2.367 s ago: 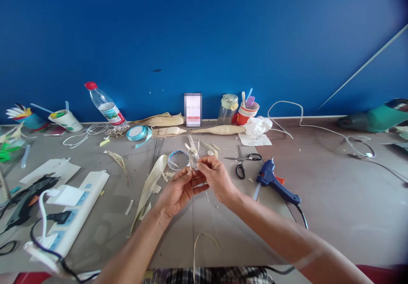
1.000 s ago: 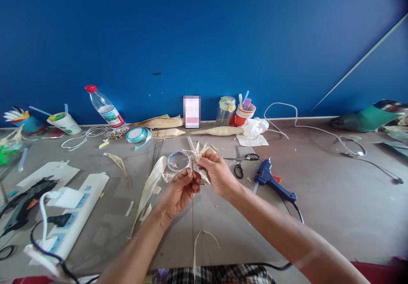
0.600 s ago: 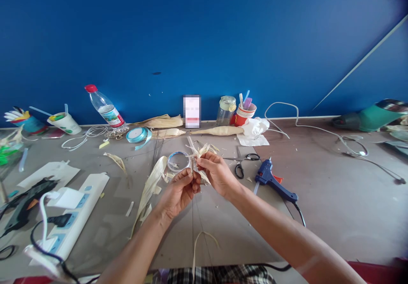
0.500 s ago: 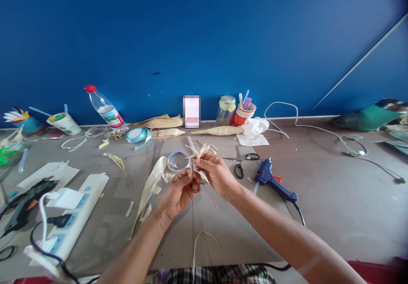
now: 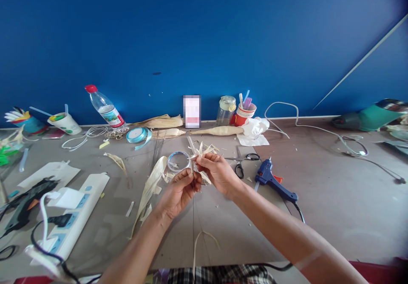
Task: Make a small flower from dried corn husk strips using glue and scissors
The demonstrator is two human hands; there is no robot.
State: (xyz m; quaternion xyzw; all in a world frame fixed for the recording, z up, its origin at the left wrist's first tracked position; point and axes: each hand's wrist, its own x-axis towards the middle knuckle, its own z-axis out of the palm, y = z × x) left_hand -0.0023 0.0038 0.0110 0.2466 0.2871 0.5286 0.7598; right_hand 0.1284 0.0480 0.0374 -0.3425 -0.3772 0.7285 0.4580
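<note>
My left hand (image 5: 178, 191) and my right hand (image 5: 217, 173) meet over the middle of the table, both pinching a small bundle of pale corn-husk strips (image 5: 201, 151) that fans out above my fingers. A thin wire stem (image 5: 193, 220) hangs down from the bundle toward me. A roll of clear tape (image 5: 178, 161) lies flat just behind my left hand. A long husk leaf (image 5: 149, 187) lies to its left.
Black scissors (image 5: 241, 165) and a blue glue gun (image 5: 274, 183) lie right of my hands. A white power strip (image 5: 75, 212) and a black glue gun (image 5: 24, 201) sit left. Along the wall stand a bottle (image 5: 103, 107), blue ribbon roll (image 5: 137, 134), jar (image 5: 226, 109) and red cup (image 5: 244, 113).
Since the earliest frame my hands have moved slightly away from me and more husk strips now splay out above my fingers. Over the last second they have barely moved.
</note>
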